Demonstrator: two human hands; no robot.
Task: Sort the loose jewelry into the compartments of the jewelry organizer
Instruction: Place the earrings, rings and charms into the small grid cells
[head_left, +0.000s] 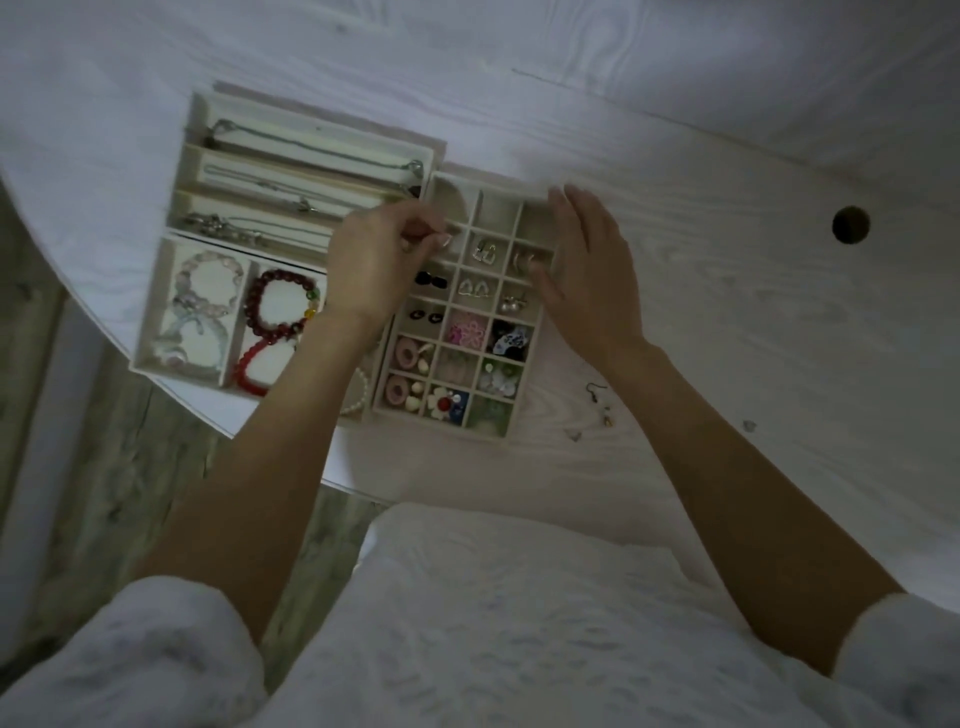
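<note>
A cream grid tray (519, 415) with many small compartments of earrings stands in the middle of the white table. My left hand (374, 260) hovers over its upper left cells, fingers curled and pinching a small piece I cannot make out. My right hand (587, 265) lies along the tray's right edge, fingers straight, fingertips near the top right cells. A necklace tray (208, 111) and a bracelet tray (150, 332) with beaded bracelets sit to the left. A loose hook earring (597, 397) and small bits (574, 434) lie on the table right of the grid tray.
The white round table (727, 312) has a cable hole (850, 224) at the right. Its curved edge runs close to the bracelet tray at the lower left, with wooden floor (130, 457) beyond. Another tiny piece (748, 426) lies farther right.
</note>
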